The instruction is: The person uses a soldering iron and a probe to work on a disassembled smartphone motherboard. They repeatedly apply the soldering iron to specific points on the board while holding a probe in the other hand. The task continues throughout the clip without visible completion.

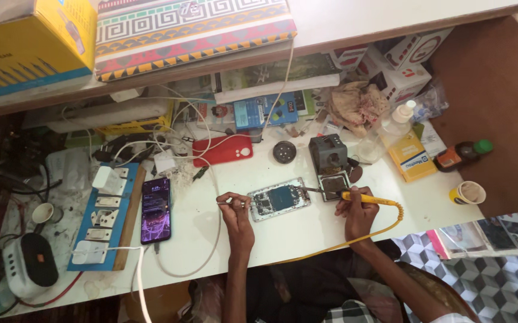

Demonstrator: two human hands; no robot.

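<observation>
Yellow-handled soldering iron (363,198) gripped in right hand (356,214); left hand (235,210) pinches thin metal tweezers (230,203) beside opened phone (278,198).

Head-worn camera, looking steeply down from above onto a cluttered white workbench (306,230).

Single view only, so nothing shared with a second one. Aimed forward and down from the seated person's head, with the lap and knees at the bottom edge and the bench's back shelf (354,24) at the top. Placed near enough to take in both forearms whole, yet wide enough to span the bench from the white speaker (28,266) at far left to the brown side wall (498,113) at right. Tilted slightly, the bench edge running up toward the right. Centred roughly on the opened phone (278,198) between the left hand (235,209) and right hand (357,210). Patterned floor (486,275) caught at lower right.
</observation>
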